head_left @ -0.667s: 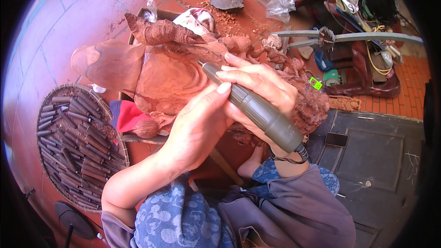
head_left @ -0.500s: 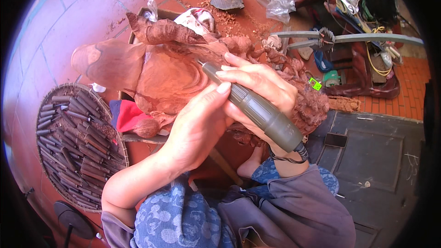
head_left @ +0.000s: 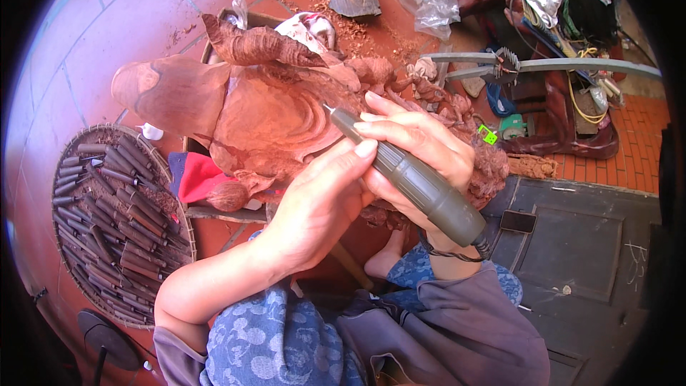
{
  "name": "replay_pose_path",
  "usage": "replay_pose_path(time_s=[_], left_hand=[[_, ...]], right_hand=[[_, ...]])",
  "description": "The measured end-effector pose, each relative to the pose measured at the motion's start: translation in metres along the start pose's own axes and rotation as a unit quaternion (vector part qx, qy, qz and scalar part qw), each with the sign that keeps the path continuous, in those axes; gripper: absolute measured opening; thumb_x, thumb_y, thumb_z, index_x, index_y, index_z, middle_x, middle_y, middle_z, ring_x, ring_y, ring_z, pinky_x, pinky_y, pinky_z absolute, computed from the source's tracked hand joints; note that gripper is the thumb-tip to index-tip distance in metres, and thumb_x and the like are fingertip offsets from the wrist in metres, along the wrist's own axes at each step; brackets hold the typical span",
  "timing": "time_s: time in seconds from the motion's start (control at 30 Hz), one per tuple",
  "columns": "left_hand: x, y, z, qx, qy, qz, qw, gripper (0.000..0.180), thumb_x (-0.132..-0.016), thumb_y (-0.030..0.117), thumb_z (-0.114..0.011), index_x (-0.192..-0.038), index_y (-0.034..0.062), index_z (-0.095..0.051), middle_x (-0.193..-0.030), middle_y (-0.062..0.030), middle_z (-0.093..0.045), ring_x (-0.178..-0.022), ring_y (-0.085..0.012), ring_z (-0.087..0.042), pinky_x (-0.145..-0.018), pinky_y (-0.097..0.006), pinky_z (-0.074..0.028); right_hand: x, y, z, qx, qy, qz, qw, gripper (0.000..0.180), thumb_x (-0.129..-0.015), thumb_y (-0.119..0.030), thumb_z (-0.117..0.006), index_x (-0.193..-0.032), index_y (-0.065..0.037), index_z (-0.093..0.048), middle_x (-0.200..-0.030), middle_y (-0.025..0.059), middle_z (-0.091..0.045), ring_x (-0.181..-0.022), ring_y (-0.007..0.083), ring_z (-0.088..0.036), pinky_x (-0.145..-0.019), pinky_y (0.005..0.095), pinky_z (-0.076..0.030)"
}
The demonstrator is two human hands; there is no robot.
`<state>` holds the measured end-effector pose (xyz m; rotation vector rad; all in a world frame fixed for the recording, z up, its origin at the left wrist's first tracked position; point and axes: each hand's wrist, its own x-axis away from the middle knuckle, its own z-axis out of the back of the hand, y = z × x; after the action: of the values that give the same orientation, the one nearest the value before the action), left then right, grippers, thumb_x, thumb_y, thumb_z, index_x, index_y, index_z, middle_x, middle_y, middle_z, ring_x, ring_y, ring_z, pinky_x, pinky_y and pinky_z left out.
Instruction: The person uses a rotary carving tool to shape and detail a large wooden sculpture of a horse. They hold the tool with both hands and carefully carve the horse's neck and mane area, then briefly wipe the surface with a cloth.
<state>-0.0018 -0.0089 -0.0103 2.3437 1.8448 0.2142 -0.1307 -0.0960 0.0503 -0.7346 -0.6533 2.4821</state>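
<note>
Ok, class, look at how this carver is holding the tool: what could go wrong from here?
1. The green-grey handheld tool might slip and gouge the ridged hollow of the wood carving, since its thin tip points there.
2. Bare fingertips of the right hand sit close to that tip, so a slip could cut them.
3. The dark cord passes by the right wrist and could snag or tug the tool.
</note>
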Motion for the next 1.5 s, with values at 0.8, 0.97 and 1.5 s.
replay_pose_path(time_s=[0.8, 0.97, 1.5], left_hand=[[0.008, -0.002, 0.000, -0.010, -0.008, 0.032, 0.999, 0.046, -0.105, 0.027, -0.045, -0.143, 0.0007, -0.039, -0.135, -0.0112, -0.052, -0.126, -0.0187, -0.049, -0.109, -0.039, -0.036], [0.012, -0.001, 0.002, -0.010, 0.001, 0.039, 0.999, 0.045, -0.105, 0.026, -0.046, -0.141, 0.0002, -0.041, -0.134, -0.0113, -0.053, -0.126, -0.0191, -0.050, -0.108, -0.040, -0.037], [0.050, 0.018, 0.009, -0.055, 0.040, 0.087, 0.994, 0.046, -0.104, 0.025, -0.048, -0.140, -0.0033, -0.041, -0.132, -0.0142, -0.055, -0.125, -0.0224, -0.052, -0.109, -0.041, -0.037]], right_hand=[[0.014, 0.005, -0.004, -0.065, 0.010, 0.008, 0.998, 0.035, -0.074, -0.005, -0.078, -0.107, 0.001, -0.071, -0.100, 0.0171, -0.070, -0.102, 0.0305, -0.069, -0.103, 0.0531, -0.048], [0.021, 0.002, -0.007, -0.062, 0.021, -0.003, 0.998, 0.033, -0.075, -0.007, -0.077, -0.107, 0.001, -0.072, -0.100, 0.0164, -0.071, -0.103, 0.0313, -0.069, -0.104, 0.0544, -0.047], [0.034, -0.016, -0.036, -0.022, 0.045, 0.010, 0.999, 0.033, -0.077, -0.020, -0.080, -0.108, -0.008, -0.075, -0.102, 0.0103, -0.072, -0.117, 0.0384, -0.063, -0.116, 0.0588, -0.026]])
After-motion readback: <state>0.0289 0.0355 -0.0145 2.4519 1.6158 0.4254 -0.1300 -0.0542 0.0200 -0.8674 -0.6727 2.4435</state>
